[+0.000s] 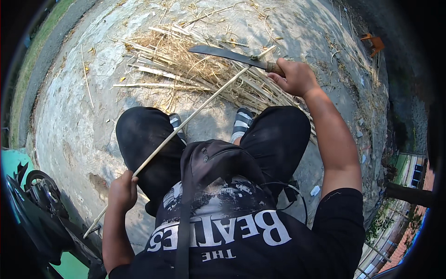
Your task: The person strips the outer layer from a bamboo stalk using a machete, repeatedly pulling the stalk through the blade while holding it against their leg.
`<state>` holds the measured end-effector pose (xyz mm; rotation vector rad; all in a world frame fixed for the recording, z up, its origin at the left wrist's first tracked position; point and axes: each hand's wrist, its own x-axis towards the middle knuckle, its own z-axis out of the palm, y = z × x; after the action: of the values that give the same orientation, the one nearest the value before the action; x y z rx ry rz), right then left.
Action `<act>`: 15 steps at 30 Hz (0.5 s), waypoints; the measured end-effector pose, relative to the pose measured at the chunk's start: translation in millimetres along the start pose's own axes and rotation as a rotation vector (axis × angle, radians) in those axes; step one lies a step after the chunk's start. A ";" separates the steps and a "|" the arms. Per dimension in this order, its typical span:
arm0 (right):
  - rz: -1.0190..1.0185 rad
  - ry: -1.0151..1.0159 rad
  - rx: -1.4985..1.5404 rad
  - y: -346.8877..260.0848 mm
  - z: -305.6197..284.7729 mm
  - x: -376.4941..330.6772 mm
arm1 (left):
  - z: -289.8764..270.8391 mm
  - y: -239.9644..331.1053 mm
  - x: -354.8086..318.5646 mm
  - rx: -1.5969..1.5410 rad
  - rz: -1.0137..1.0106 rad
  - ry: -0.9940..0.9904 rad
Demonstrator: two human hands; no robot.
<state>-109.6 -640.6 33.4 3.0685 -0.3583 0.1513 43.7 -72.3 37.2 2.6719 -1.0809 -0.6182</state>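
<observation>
My right hand [295, 78] is wrapped round the wooden handle of a machete [227, 54], its dark curved blade pointing left. The blade lies against the far part of a long pale stick [195, 114], which may be bamboo. That stick slants down to the left across my left knee, and my left hand [122, 190] is closed round it. Its near end sticks out beyond my left forearm. Beyond my feet lies a heap of split pale strips [160, 70] with curly tan shavings [200, 65] on top.
A parked motorcycle [46, 195] stands at the lower left. More shavings and a single thin stick [87, 76] lie scattered on the rough concrete ground [69, 135]. An orange object [373, 44] sits at the far right. A small white scrap [315, 190] lies by my right side.
</observation>
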 end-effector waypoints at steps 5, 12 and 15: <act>-0.066 0.238 -0.071 1.6 -1.7 2.9 | 9.1 -3.6 -7.9 -0.121 -0.043 0.025; 0.091 0.188 0.190 -22.3 -11.8 21.1 | 14.8 -7.7 -5.6 -0.143 -0.039 0.148; 0.103 0.021 0.380 -52.3 -9.6 26.3 | 19.2 -2.9 -8.0 -0.025 -0.115 0.205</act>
<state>-72.9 -595.2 43.7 3.4175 -0.5443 0.2860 31.6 -65.1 21.5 2.7184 -0.8645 -0.3623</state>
